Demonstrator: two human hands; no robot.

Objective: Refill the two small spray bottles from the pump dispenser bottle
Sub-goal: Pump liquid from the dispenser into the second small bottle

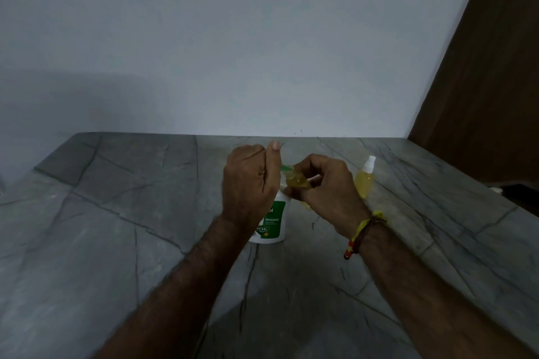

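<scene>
Yellow spray bottle (pixel 297 181) tilted, neck leftward

The only legible writing stood on the green-and-white label of the white pump dispenser bottle (pixel 272 223), which was partly hidden behind the left hand (pixel 248 181). The word "ORIGINAL" read in white capitals on the green panel. Below it, a small badge showed "99.9%". Above, only the letters "ol" of a brand name were visible. Smaller lines were too blurred to read.
</scene>
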